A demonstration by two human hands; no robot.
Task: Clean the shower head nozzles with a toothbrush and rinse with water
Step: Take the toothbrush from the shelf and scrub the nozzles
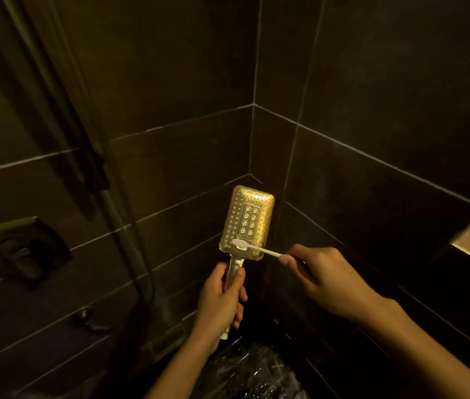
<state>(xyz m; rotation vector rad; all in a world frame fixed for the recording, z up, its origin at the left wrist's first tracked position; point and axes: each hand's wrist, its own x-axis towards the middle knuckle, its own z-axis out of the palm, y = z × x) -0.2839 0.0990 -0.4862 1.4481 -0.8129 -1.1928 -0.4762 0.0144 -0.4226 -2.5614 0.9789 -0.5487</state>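
While left fingers (217,279) wrap shower head (249,220), right fingers (300,254) pinch toothbrush (262,251).

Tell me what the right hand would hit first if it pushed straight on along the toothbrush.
Probably the shower head: the right hand points the toothbrush at its lower edge, where the bristles seem to touch.

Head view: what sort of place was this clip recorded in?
Most likely a bathroom shower corner: dark wall tiles with pale grout, a hose running down the left wall beside a square wall fitting, and the left hand holding a handheld shower head.
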